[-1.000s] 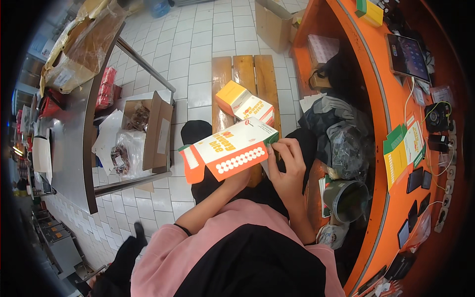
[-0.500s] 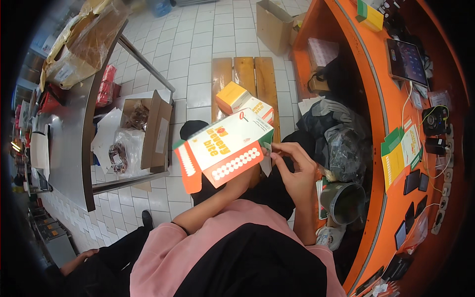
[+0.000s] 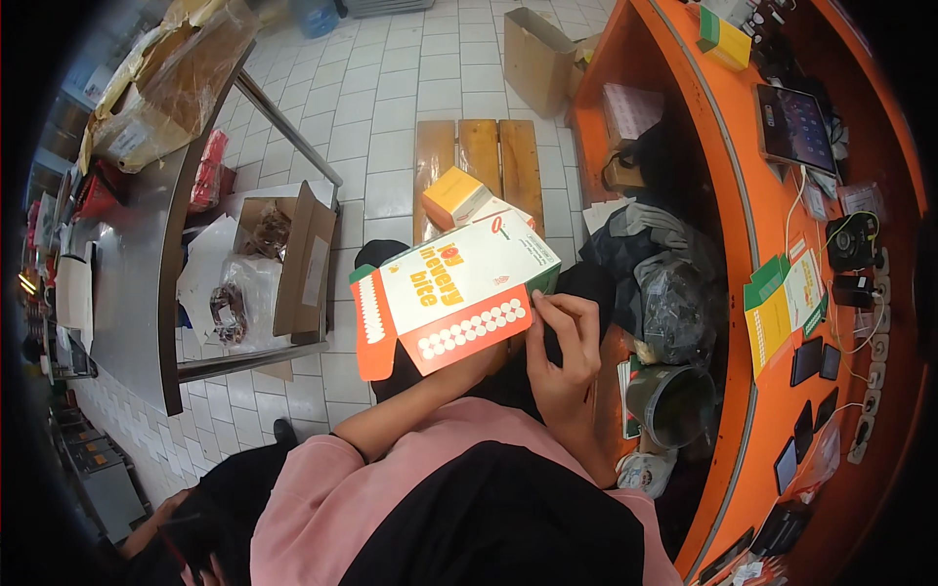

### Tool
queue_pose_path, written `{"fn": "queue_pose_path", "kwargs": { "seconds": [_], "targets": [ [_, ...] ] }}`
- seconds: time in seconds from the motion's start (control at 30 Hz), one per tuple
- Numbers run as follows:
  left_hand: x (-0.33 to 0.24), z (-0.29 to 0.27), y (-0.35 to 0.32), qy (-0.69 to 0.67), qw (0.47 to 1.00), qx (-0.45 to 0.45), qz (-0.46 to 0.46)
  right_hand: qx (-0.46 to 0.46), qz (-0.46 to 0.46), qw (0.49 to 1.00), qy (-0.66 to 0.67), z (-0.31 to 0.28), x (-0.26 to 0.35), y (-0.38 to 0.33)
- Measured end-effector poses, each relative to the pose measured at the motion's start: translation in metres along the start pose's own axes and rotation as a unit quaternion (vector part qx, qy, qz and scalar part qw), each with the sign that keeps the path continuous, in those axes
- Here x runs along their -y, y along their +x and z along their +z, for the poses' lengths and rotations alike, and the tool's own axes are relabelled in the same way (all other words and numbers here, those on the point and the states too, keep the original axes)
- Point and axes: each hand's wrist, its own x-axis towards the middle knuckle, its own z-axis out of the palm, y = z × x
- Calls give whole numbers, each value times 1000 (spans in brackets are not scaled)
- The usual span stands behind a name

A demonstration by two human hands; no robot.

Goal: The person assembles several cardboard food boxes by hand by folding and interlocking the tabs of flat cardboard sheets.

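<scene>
A white, orange and green folding carton is held tilted above my lap. Its orange end flaps stick out at the left, and the green end at the right looks folded in. My left hand supports the carton from beneath, its fingers hidden by it. The thumb and index finger of my right hand close on the carton's lower right corner, by the green end. Just beyond it, a second carton with a yellow end lies on a slatted wooden bench, partly covered by the held one.
At the left stands a metal table, with an open cardboard box of wrapped goods beside it. The orange counter at right bears a flattened carton, a tablet and phones. Below are a bucket and another person's leg, lower left.
The carton has tilted and shifted slightly right. Its right end, with a loose flap before, now looks folded in. My right fingers have moved down along that corner. A bystander's dark object appears lower left.
</scene>
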Motion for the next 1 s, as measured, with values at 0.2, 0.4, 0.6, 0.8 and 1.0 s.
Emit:
{"fn": "queue_pose_path", "kwargs": {
  "seconds": [0.2, 0.4, 0.6, 0.8, 1.0],
  "targets": [
    [-41, 7, 6, 51, 998, 29, 21, -16, -32, 997, -70, 5, -9, -4],
    [-62, 13, 23, -248, 965, -18, -84, 70, 32, 997, 11, 8, -25, -13],
    [2, 10, 17, 81, 984, 94, 130, 6, 122, 985, 123, 4, -58, -31],
    [-34, 13, 28, 112, 950, 281, 85, 116, 292, 925, 212, -9, -105, -43],
    [-50, 19, 4, 313, 907, 233, 161, 31, 345, 876, 335, 0, -101, -48]
  ]
}}
